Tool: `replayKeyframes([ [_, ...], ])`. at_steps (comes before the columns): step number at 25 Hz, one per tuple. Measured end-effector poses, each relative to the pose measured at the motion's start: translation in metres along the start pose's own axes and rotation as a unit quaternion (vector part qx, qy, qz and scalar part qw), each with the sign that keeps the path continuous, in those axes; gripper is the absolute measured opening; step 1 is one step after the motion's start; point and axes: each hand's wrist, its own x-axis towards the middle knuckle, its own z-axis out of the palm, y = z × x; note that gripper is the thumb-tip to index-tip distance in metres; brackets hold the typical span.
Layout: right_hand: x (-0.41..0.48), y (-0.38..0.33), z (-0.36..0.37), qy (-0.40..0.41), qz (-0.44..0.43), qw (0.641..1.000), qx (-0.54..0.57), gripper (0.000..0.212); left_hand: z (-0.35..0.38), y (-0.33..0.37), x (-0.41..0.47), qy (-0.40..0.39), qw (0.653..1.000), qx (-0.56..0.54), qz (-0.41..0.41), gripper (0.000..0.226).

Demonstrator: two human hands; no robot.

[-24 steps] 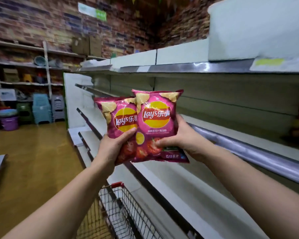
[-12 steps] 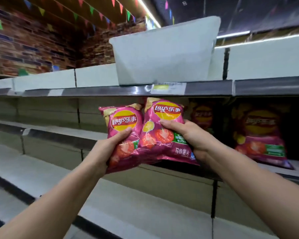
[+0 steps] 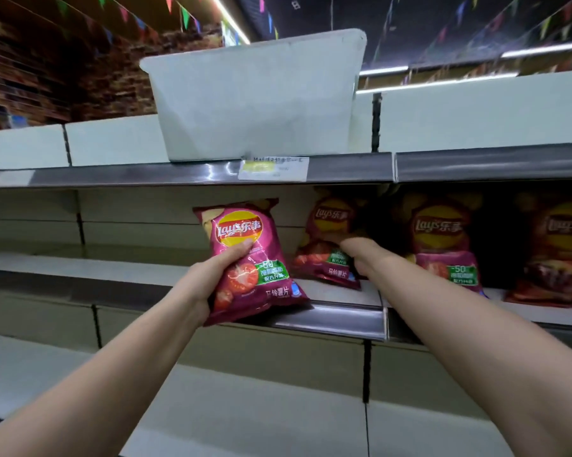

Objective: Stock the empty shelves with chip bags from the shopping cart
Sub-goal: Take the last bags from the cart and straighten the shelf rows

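Overhead, a white bin (image 3: 255,97) sits on the top shelf (image 3: 113,175), whose metal rail overhangs the middle shelf (image 3: 370,291) and leaves it in shadow. Two chip bags stand upright at the right on that shelf, a pink bag (image 3: 442,239) and, just beside it, a darker bag (image 3: 561,245). The right hand (image 3: 363,255) grips the right edge of a shelf-side bag (image 3: 327,245), whose bottom rests on the middle shelf close to the pink bag's left. The left hand (image 3: 208,275) grips a front bag (image 3: 245,258) by its left side, held in front of the shelf's rail and overlapping it. A price label (image 3: 273,168) hangs on the top rail above.
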Motion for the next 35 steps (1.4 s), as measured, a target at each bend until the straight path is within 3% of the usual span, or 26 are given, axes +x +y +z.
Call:
replayKeyframes([
  [3,0.017,0.002,0.003,0.005,-0.021,0.999,-0.048,0.089,0.009,0.002,0.013,-0.005,1.0,-0.003,0.002,0.057],
  [10,0.042,-0.004,-0.004,0.027,-0.043,0.994,-0.092,0.092,0.017,0.001,0.033,-0.033,0.999,0.003,0.013,0.057],
  [13,0.049,-0.007,-0.015,0.043,-0.05,0.991,-0.12,0.086,0.025,-0.003,0.041,-0.03,0.999,0.002,0.013,0.058],
  [17,0.052,0.005,-0.018,0.012,0.012,0.991,-0.134,0.06,0.043,-0.003,0.047,-0.052,0.998,-0.004,0.018,0.053],
  [21,0.023,-0.006,-0.015,0.017,-0.042,0.972,-0.23,0.064,0.059,-0.001,0.05,-0.078,0.997,0.011,0.017,0.07],
  [24,-0.025,-0.025,-0.017,0.112,-0.149,0.923,-0.336,0.056,0.07,-0.002,0.055,-0.097,0.995,0.015,0.001,0.06],
  [26,-0.057,-0.028,-0.014,0.074,-0.197,0.937,-0.278,0.055,0.08,-0.004,0.059,-0.118,0.993,0.017,-0.013,0.05],
  [29,-0.078,-0.023,-0.012,-0.011,-0.159,0.952,-0.26,0.064,0.095,-0.006,0.068,-0.138,0.99,0.015,-0.017,0.02],
  [32,-0.062,-0.016,-0.016,0.043,-0.135,0.948,-0.285,0.037,0.102,-0.007,0.085,-0.104,0.994,0.023,-0.008,0.008],
  [35,-0.052,-0.011,-0.021,0.063,-0.117,0.93,-0.342,0.025,0.109,-0.014,0.099,-0.076,0.996,0.049,0.018,0.008],
])
